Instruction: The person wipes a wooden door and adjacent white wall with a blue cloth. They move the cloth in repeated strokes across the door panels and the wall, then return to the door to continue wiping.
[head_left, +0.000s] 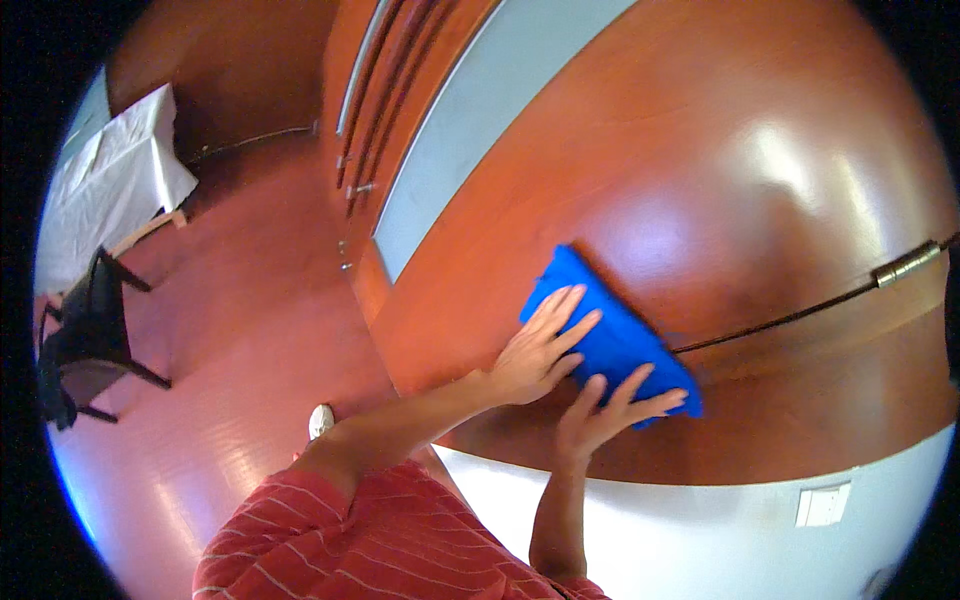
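Observation:
A folded blue cloth (611, 330) lies flat against the glossy reddish-brown wooden door (660, 187) and its frame. My left hand (536, 345) presses on the cloth's upper left part, fingers spread. Lower down and to the right, my right hand (619, 409) holds the cloth's lower part against the wood, its fingers also apart. The cloth covers part of the dark gap between door and frame. A metal hinge (907, 264) sits on that gap at the far right.
A pale panel (465, 127) runs along the door. White wall with a switch plate (823, 505) adjoins the frame. At left stand a black chair (94, 322) and a table under a white cover (112, 172), on reddish flooring (247, 300). A light shoe (321, 421) shows below.

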